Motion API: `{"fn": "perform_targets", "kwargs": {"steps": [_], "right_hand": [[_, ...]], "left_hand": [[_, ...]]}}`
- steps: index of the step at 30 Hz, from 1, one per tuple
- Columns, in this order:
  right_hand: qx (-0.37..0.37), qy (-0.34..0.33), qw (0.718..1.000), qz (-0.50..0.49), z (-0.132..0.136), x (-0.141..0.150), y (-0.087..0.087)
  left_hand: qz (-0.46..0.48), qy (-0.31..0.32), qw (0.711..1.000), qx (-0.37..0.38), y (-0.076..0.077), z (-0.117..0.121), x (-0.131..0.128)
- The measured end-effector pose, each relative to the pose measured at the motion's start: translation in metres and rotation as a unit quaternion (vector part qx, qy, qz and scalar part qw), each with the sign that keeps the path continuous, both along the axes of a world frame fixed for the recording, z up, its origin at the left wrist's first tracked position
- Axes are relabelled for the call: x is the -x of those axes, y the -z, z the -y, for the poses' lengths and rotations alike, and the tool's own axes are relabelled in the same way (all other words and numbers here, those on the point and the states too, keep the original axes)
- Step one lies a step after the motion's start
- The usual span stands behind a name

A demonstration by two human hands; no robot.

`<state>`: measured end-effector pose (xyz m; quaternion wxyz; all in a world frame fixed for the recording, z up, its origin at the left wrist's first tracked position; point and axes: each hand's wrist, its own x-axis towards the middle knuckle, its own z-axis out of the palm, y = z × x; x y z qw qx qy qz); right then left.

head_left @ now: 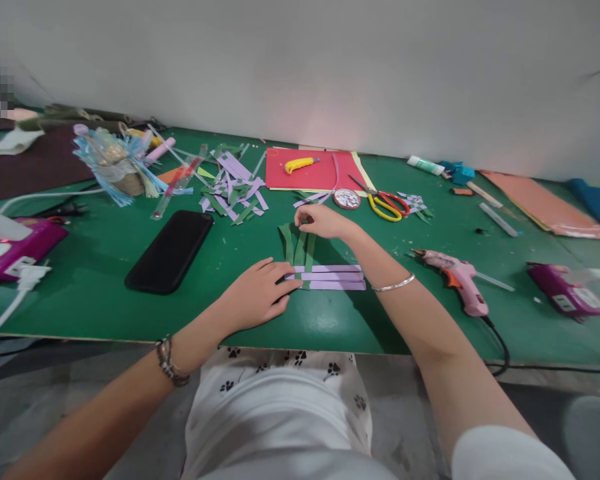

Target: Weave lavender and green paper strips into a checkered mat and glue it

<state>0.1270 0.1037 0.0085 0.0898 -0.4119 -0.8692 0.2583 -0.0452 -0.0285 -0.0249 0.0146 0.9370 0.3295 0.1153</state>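
Note:
In front of me lie several lilac paper strips side by side, with green paper strips crossing them at their left end. The green ones run away from me, their far ends raised and curved. My left hand rests flat, its fingers stretched out over the left end of the lilac strips, pressing on them. Above the far ends of the green strips is my right hand, thumb and fingertips pinched together on a green strip; the fingers partly hide the grip.
A phone lies left, beyond it paper scraps. Red paper with a yellow cutter, a round tin and scissors lie behind my hands. Right are a pink glue gun and purple power strip; cables cross the edge.

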Motion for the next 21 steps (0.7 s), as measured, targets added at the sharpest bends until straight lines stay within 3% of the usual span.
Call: {"fn": "perform_targets", "kwargs": {"steps": [10,21], "right_hand": [[0.018,-0.021,0.993,-0.113,-0.005,0.003,0.006],[0.014,0.012,0.997,-0.077,-0.002,0.005,0.019]], "left_hand": [[0.0,0.001,1.0,-0.003,-0.001,0.001,0.0],[-0.004,0.009,1.0,-0.013,0.0,0.001,0.0]]}}
